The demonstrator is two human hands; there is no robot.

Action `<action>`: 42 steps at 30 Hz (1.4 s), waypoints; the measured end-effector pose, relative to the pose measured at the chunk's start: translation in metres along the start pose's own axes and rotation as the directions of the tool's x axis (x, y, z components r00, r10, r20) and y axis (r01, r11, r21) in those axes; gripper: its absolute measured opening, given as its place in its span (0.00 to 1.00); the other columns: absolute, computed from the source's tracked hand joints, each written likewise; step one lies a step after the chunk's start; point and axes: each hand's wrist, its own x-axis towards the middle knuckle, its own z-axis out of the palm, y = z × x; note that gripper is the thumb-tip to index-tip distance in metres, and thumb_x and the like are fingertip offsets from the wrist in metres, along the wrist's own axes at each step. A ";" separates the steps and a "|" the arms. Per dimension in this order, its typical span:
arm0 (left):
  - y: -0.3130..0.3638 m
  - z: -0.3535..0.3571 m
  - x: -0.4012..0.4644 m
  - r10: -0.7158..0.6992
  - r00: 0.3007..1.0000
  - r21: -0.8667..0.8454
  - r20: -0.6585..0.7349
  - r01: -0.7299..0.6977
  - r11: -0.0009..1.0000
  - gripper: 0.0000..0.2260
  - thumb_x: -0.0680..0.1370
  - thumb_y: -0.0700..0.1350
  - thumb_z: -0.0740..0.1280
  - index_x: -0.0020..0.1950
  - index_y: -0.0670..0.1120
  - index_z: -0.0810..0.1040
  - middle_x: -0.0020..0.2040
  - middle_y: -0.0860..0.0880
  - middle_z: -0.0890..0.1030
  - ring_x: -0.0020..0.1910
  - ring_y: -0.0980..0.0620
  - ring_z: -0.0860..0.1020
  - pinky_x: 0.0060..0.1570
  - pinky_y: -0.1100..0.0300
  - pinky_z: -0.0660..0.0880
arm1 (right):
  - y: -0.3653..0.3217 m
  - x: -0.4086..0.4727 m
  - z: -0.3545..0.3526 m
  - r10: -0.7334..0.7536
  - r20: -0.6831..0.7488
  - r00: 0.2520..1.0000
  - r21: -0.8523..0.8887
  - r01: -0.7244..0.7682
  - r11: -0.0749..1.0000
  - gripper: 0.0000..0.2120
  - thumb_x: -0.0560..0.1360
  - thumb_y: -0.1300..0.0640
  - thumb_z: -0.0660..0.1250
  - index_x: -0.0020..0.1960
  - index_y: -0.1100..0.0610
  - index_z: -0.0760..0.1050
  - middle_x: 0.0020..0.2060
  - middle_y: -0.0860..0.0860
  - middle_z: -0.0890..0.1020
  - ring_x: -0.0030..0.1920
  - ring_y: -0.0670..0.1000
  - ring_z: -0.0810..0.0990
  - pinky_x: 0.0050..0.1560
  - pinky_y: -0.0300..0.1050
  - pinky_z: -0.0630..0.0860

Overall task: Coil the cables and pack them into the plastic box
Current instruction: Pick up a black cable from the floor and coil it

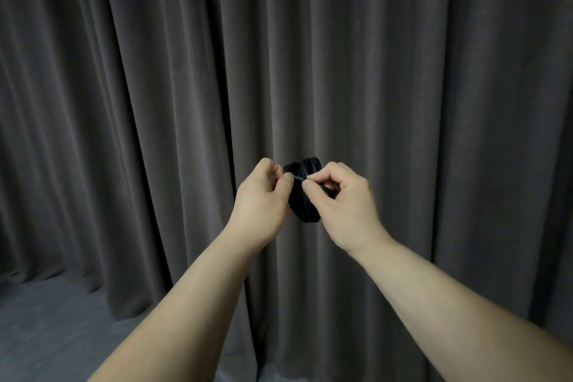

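I hold the small black coiled cable bundle [305, 192] in mid-air before the grey curtain [155, 102], left hand [263, 192] gripping its loops, right hand [338, 195] pinching the loose end. It looks light and springy, so I judge it best clamped across all loops.

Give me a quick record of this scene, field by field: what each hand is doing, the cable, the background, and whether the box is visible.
left hand: left hand grips the coil's left side
right hand: right hand pinches a strand
cable: black coiled cable, held in the air between both hands
background: dark grey curtain, grey floor
plastic box: not in view
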 end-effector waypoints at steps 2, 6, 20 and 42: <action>-0.002 0.001 -0.002 0.021 1.000 0.016 0.004 -0.021 1.000 0.09 0.79 0.44 0.63 0.39 0.50 0.68 0.32 0.51 0.73 0.36 0.48 0.73 0.47 0.36 0.78 | 0.001 0.000 0.001 -0.028 -0.024 0.999 -0.016 0.028 0.999 0.05 0.72 0.62 0.70 0.38 0.56 0.78 0.35 0.47 0.75 0.36 0.43 0.74 0.39 0.32 0.69; -0.002 0.005 -0.006 0.004 1.000 -0.067 0.007 -0.004 0.998 0.08 0.76 0.45 0.65 0.41 0.48 0.67 0.33 0.47 0.73 0.36 0.48 0.72 0.47 0.35 0.76 | 0.005 -0.002 0.004 -0.105 -0.050 0.993 -0.061 0.101 0.993 0.05 0.72 0.63 0.70 0.38 0.58 0.77 0.35 0.47 0.74 0.36 0.45 0.74 0.38 0.31 0.68; -0.010 0.004 -0.003 -0.027 0.992 -0.307 0.125 0.065 0.950 0.06 0.81 0.36 0.63 0.49 0.44 0.78 0.44 0.44 0.82 0.44 0.46 0.77 0.53 0.44 0.74 | 0.009 0.000 -0.002 -0.047 -0.169 0.984 -0.002 0.047 0.999 0.04 0.72 0.62 0.70 0.40 0.56 0.81 0.37 0.48 0.78 0.39 0.44 0.78 0.43 0.36 0.74; -0.028 -0.011 0.003 0.022 0.965 -0.392 0.260 0.085 0.916 0.15 0.71 0.43 0.67 0.57 0.48 0.73 0.40 0.49 0.81 0.38 0.54 0.79 0.38 0.60 0.75 | -0.006 0.016 -0.013 0.003 0.051 0.999 -0.094 0.002 0.996 0.15 0.74 0.65 0.64 0.55 0.52 0.81 0.46 0.40 0.74 0.48 0.42 0.75 0.51 0.32 0.70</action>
